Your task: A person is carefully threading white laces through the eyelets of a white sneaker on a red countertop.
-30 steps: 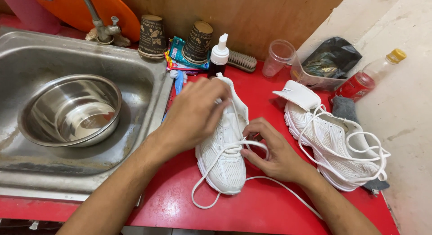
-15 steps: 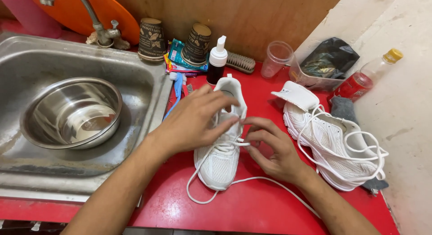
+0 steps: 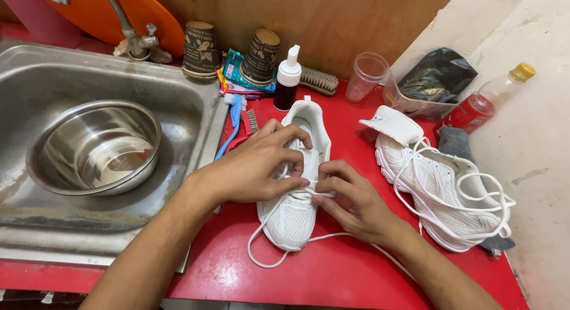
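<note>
Hands — left hand (image 3: 252,170), right hand (image 3: 356,206) — pinch one lace (image 3: 309,194); two white sneakers.

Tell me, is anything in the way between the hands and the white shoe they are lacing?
Nothing visible is. The left hand lies on the white shoe, and the right hand pinches its lace beside it. The other shoe and the pump bottle stand off to the sides.
</note>
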